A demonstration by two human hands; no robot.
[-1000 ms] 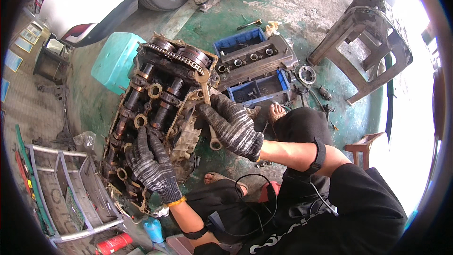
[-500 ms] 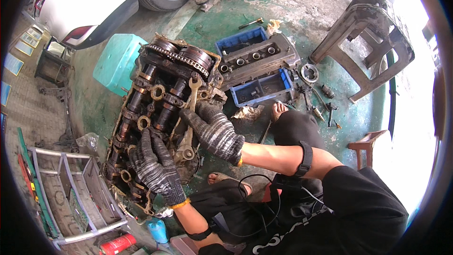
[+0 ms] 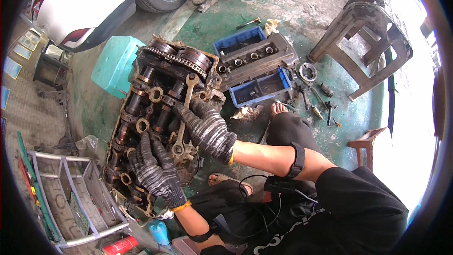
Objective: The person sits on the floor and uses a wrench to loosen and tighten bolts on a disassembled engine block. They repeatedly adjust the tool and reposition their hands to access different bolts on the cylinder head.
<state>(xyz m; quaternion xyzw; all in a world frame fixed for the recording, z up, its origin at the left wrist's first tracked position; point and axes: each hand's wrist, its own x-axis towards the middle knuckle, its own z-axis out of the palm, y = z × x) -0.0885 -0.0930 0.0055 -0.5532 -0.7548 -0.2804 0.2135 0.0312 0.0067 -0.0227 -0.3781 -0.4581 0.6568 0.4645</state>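
I have the engine (image 3: 134,106) left of centre, opened up: the valve cover (image 3: 255,59) lies apart, upper centre, but chain (image 3: 175,58) and camshafts remain in place. My right hand (image 3: 207,130) grips a wrench (image 3: 188,96); my left (image 3: 158,169), fingers together, rests there, seemingly holding nothing.

A worn green floor (image 3: 207,27) spread beyond the right hand (image 3: 207,130); a grey stool (image 3: 363,14) stood to its right, white daylight (image 3: 415,108) farther right.
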